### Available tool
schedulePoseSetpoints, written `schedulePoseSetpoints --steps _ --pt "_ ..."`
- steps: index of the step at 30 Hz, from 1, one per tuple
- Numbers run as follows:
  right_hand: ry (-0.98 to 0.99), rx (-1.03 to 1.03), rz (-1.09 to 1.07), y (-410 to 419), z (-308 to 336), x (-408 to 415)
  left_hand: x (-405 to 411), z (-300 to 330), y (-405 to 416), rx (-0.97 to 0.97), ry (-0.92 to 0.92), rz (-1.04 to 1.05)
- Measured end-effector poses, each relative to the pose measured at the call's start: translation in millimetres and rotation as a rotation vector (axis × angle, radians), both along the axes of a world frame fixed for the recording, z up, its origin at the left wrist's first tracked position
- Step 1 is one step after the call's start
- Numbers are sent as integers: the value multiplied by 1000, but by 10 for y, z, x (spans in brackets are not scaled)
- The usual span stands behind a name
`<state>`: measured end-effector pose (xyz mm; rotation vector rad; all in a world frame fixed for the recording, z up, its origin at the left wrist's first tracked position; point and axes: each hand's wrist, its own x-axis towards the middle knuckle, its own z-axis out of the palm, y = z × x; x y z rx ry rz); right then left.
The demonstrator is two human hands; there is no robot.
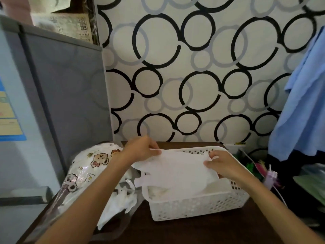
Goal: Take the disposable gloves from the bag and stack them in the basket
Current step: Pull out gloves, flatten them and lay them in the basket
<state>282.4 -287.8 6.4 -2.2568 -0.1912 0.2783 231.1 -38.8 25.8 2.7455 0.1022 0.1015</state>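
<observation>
A white perforated basket [197,206] stands on the dark wooden table [184,231]. Stretched flat just above its opening is a translucent white disposable glove [177,170], its fingers pointing left. My left hand [140,149] pinches the glove's far left edge. My right hand [223,162] pinches its right edge over the basket. More white gloves [158,191] lie inside the basket underneath. The clear bag printed with cartoon bears [82,171] lies to the left, and loose gloves [121,201] spill from its mouth onto the table.
A grey fridge [58,95] rises at the left, close behind the bag. A circle-patterned wall [193,76] backs the table. Blue cloth [304,106] hangs at the right above cluttered coloured items [263,171] beside the basket.
</observation>
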Motion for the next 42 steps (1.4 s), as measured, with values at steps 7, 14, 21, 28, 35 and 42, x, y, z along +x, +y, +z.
schedulePoseSetpoints --steps 7,14,21,28,35,42 --pt "-219 -439 56 -232 -72 180 243 -84 -310 311 -188 -57" --pt "-519 -647 66 -213 -90 151 181 -169 -476 314 -296 -87" --pt "-227 -575 453 -124 24 30 -59 -145 -461 368 208 -221" --pt "70 -885 598 36 -95 129 -18 -389 -579 446 495 -205" --pt "-9 -744 542 -6 138 -16 -312 34 -393 135 363 -197" --pt "-440 -372 542 431 408 -817 -1293 306 591 -29 102 107"
